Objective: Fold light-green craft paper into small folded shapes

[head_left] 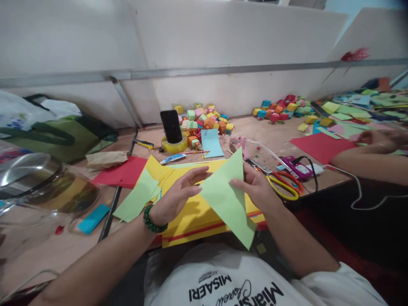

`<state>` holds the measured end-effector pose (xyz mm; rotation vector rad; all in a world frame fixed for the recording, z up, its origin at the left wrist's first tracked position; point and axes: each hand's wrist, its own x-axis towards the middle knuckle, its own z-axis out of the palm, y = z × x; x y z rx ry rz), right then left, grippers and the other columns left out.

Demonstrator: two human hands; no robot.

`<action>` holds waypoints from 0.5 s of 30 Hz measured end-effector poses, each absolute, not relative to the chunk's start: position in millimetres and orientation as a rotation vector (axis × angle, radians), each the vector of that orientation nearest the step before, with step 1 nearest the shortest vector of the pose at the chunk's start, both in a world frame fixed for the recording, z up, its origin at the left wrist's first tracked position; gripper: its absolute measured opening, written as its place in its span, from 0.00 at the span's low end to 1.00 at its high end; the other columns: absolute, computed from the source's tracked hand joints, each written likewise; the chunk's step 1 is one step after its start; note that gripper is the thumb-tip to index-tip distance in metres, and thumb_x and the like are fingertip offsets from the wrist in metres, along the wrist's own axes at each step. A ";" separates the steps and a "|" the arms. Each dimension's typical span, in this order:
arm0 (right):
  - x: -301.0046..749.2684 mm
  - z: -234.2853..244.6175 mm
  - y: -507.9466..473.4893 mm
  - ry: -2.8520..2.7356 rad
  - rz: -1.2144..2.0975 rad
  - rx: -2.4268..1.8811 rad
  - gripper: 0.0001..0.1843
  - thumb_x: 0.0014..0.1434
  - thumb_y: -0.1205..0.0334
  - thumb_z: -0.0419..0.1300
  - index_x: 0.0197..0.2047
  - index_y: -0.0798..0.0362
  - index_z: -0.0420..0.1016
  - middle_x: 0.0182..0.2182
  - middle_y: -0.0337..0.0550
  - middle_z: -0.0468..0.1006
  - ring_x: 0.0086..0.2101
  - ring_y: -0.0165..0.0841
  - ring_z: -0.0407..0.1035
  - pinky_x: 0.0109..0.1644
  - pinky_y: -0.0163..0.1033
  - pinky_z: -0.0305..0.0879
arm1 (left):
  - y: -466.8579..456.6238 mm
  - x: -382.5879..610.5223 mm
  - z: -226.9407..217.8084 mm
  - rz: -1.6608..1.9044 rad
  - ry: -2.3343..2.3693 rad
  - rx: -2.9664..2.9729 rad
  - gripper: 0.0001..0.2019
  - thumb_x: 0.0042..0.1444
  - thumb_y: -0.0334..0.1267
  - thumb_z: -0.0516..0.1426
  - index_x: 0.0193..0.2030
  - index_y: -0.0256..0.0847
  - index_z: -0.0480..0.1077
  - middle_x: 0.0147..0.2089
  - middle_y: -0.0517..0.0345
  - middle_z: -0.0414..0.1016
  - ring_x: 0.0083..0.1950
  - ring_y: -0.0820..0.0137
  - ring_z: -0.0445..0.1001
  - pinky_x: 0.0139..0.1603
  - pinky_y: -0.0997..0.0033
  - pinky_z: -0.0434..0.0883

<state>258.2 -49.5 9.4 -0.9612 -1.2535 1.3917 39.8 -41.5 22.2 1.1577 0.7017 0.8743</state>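
Observation:
My right hand grips a folded sheet of light green paper along its right edge, thumb on the front face and fingers behind. The paper is held up at a tilt, one pointed corner at the top and another hanging low. At its left corner is my left hand, fingers curved and apart from the thumb; whether a fingertip touches the paper I cannot tell. Beneath both hands lies a stack of yellow paper with red layers showing at its front edge. More green paper lies left of the stack.
Folded paper cubes are heaped behind a phone leaning on a tape roll. Scissors and a purple power strip lie to the right. Another person's arm reaches in there. A glass pot stands left.

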 end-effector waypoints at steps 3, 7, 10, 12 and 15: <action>258.6 15.0 -45.5 -1.255 1.378 -0.963 0.26 0.46 0.53 0.70 0.48 0.50 0.70 0.36 0.40 0.80 0.35 0.35 0.75 0.38 0.38 0.72 | -39.0 39.7 24.8 0.749 0.737 1.300 0.22 0.48 0.43 0.65 0.51 0.42 0.73 0.52 0.51 0.75 0.55 0.57 0.70 0.55 0.62 0.65; 261.6 16.9 -39.5 -1.201 1.453 -0.942 0.27 0.45 0.55 0.70 0.49 0.49 0.71 0.34 0.38 0.80 0.33 0.33 0.75 0.37 0.36 0.72 | -37.1 38.1 24.7 0.757 0.823 1.495 0.19 0.49 0.46 0.65 0.47 0.44 0.76 0.58 0.54 0.72 0.61 0.57 0.64 0.62 0.64 0.59; 263.1 16.1 -36.0 -1.193 1.577 -0.944 0.27 0.45 0.55 0.70 0.48 0.50 0.71 0.36 0.39 0.81 0.32 0.34 0.76 0.37 0.37 0.72 | -30.8 37.7 21.0 0.890 0.814 1.434 0.23 0.53 0.54 0.59 0.53 0.47 0.73 0.64 0.55 0.66 0.67 0.57 0.57 0.64 0.64 0.55; 262.7 13.3 -34.2 -1.200 1.613 -0.930 0.28 0.45 0.55 0.70 0.49 0.51 0.71 0.36 0.40 0.81 0.31 0.33 0.76 0.36 0.37 0.72 | -27.8 40.0 20.3 0.876 0.757 1.351 0.25 0.55 0.57 0.56 0.54 0.45 0.72 0.61 0.52 0.69 0.64 0.57 0.62 0.62 0.64 0.59; 262.4 6.4 -32.0 -1.197 1.579 -0.900 0.29 0.47 0.56 0.70 0.52 0.51 0.69 0.36 0.40 0.82 0.32 0.32 0.76 0.36 0.36 0.73 | -28.5 44.6 24.1 0.784 0.702 1.256 0.24 0.53 0.58 0.57 0.46 0.42 0.75 0.45 0.52 0.78 0.48 0.60 0.73 0.50 0.66 0.67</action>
